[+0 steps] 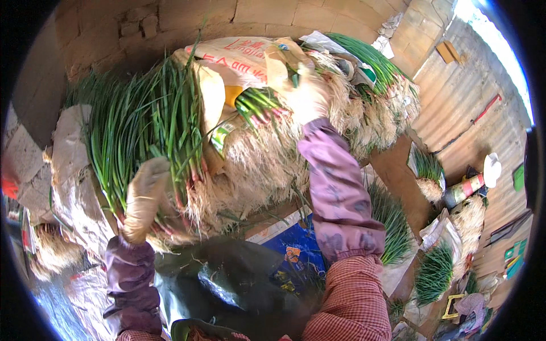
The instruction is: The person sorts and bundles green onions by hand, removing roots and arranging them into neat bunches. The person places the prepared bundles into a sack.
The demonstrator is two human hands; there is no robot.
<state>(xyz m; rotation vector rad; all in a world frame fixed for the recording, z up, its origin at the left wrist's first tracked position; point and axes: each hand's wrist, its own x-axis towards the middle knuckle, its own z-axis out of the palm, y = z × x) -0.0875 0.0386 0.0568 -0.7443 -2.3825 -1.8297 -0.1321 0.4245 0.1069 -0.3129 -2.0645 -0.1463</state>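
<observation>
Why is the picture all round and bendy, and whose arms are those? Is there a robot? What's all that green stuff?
There's no robot here! Those arms belong to a person wearing a camera on their head, looking down. Its very wide lens makes the picture round and bends straight edges. It's the only picture here, so everything is seen from above.

The purple sleeves lead to the person's two hands. The left hand, which looks gloved, is against the lower part of a big heap of long green plants. The right hand reaches over the heap and is blurry, so I can't tell whether it grips anything.

The plants have reddish stem ends and shaggy, pale roots. Among them lies a whitish sack with red printing. Behind is a block wall.
</observation>
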